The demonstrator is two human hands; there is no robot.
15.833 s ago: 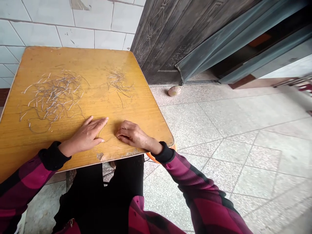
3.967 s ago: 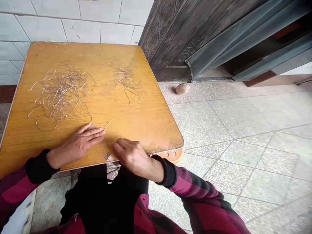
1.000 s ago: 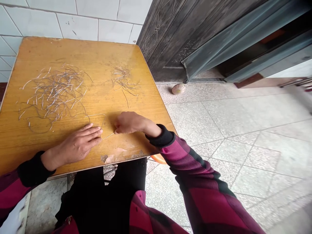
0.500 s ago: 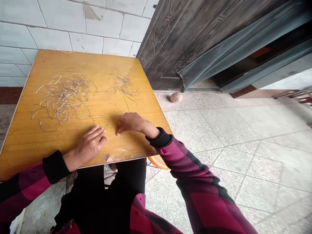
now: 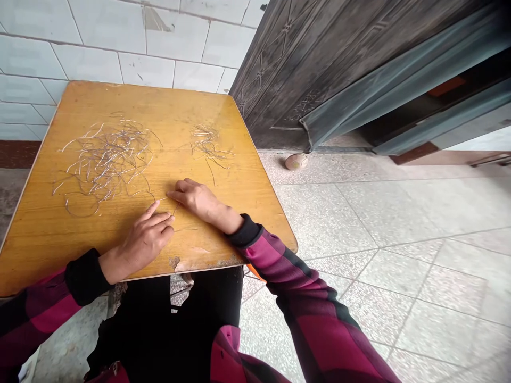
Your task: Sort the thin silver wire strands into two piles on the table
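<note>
My left hand (image 5: 144,239) lies on the wooden table (image 5: 191,111) with its fingers stretched out, the fingertips resting on or beside a thin wire (image 5: 161,199). To its right, my right hand (image 5: 198,201) has thumb and fingers pinched together on that wire. A short piece of it shows between the two hands, and another stretch runs down toward the left fingertips. Beyond my left hand spreads a large tangled pile of thin wires (image 5: 109,159). A smaller bunch of wires (image 5: 205,139) lies farther back, past my right hand.
A white tiled wall (image 5: 171,48) borders the table's far edge. Right of it stand a dark carved door (image 5: 275,96) and a grey-green curtain (image 5: 351,111). A pale round object (image 5: 296,161) sits on the tiled floor. Part of an orange stool (image 5: 255,272) shows under the table's edge.
My right hand has moved left and away from me, bringing its wire end up near my left index finger. The left index finger is now spread from the others.
</note>
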